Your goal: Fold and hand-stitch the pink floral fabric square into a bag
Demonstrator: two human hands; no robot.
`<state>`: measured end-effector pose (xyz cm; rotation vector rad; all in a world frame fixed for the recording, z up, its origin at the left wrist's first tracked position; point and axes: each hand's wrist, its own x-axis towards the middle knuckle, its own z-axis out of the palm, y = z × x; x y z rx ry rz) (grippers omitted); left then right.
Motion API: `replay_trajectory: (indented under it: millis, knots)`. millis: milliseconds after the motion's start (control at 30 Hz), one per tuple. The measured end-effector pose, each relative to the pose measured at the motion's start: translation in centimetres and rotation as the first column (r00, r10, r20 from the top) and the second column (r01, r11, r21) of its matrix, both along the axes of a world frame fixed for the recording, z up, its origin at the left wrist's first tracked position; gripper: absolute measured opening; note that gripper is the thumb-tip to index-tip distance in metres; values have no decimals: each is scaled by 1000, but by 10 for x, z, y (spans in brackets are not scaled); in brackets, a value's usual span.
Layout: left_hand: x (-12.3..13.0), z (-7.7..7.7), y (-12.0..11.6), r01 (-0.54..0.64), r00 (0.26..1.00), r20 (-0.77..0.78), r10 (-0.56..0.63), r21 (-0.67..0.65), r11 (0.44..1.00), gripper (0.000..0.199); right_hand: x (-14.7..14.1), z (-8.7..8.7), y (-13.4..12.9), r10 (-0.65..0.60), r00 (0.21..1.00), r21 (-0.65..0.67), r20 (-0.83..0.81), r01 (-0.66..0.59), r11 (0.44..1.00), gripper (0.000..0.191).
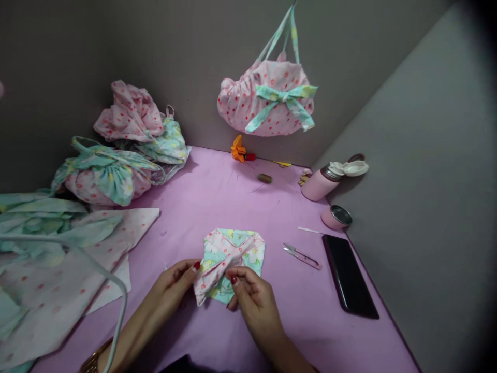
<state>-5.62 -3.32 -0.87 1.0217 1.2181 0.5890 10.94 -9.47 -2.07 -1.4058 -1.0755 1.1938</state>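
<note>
A small piece of sewn fabric (255, 254), mint floral with pink dotted bands crossing over it, lies on the purple cloth near the front. My left hand (176, 282) pinches its left edge between thumb and fingers. On the right, my right hand (254, 300) has thumb and forefinger closed on the fabric near its lower middle; the other fingers curl beneath. Thread snips (303, 256) rest to the right of the fabric, touched by neither hand.
Fabric pieces (58, 280) and a white cable (123, 305) lie left, with stuffed bags (104, 176) behind. A dotted bag (275, 98) hangs above. A phone (349, 274), cup (336, 217), pink bottle (319, 184) and thread spool (265, 178) stand or lie right and back.
</note>
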Motion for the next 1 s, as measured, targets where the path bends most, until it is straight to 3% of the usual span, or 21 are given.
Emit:
replay_trajectory:
  millis: [100, 167, 233, 300, 367, 467, 600, 733, 900, 1000]
  knots:
    - [-4, 1, 12, -10, 999, -39, 16, 153, 988, 38, 21, 4, -2, -78, 973, 90, 215, 60, 994, 19]
    - [-6, 2, 21, 42, 988, -154, 5, 299, 953, 40, 37, 4, -5, -121, 914, 88, 388, 94, 992, 19]
    - [-5, 4, 31, 152, 946, -323, 2, 450, 880, 40, 49, 4, -10, -98, 824, 23, 558, 103, 994, 18]
    - [1, 6, 44, 337, 850, -527, 0, 543, 769, 38, 54, 5, -15, -25, 736, -69, 676, 98, 993, 20]
    - [13, 7, 57, 515, 733, -680, -12, 544, 663, 33, 52, 6, -18, 36, 666, -140, 745, 103, 985, 22]
    - [32, 6, 71, 617, 659, -751, -35, 514, 596, 23, 41, 5, -19, 63, 590, -169, 805, 126, 978, 16]
    - [41, 7, 78, 649, 632, -774, -43, 497, 576, 19, 41, 4, -16, 68, 569, -158, 820, 110, 981, 12]
    - [28, 11, 70, 649, 596, -802, -37, 454, 610, 18, 69, 12, -5, 91, 519, -138, 850, 52, 989, 13]
    - [12, 11, 43, 646, 581, -804, -130, 357, 675, 17, 99, 19, 35, 49, 489, -54, 871, -4, 999, 10]
    - [8, 5, 29, 593, 590, -807, -14, 421, 687, 20, 99, 12, 50, -11, 509, 0, 861, 21, 1000, 9]
